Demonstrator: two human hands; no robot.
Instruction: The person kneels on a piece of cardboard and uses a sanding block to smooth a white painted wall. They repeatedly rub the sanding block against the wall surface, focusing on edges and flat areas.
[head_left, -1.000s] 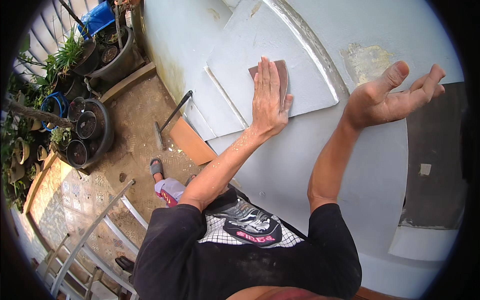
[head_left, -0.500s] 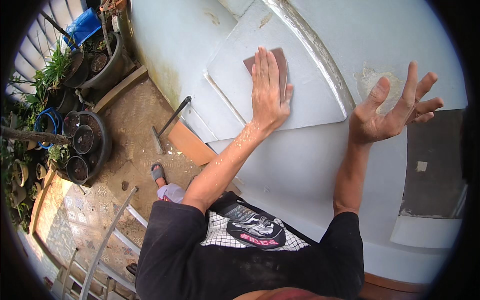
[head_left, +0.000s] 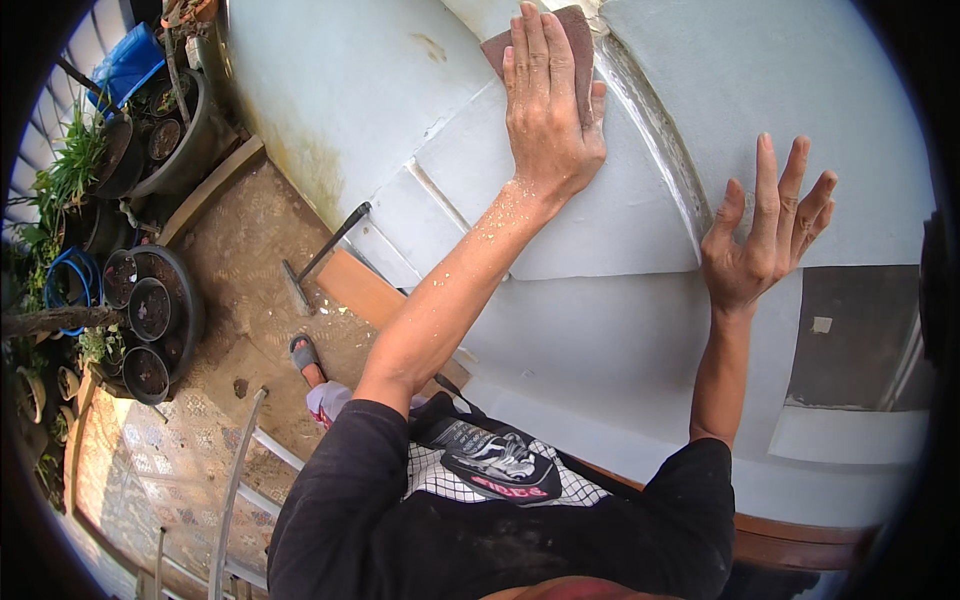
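Note:
My left hand is raised on the pale blue-grey wall, its fingers straight and held close together. Under those fingers lies a brown sheet of sandpaper, pressed flat on the wall near the upper end of a raised, curved moulding. The thumb runs along the sheet's right edge. Pale dust flecks cover the left forearm. On the other side of the moulding, my right hand holds nothing. Its fingers are spread, close to the wall; whether they touch it I cannot tell.
Down to the left, a long-handled tool lies beside an orange-brown board. Potted plants and a blue container line the far left. Metal rails stand at lower left. A dark panel is at right.
My left hand has slid the sandpaper upward along the wall to the moulding's upper part. My right hand has turned, its fingers now pointing more upward. The view has shifted slightly.

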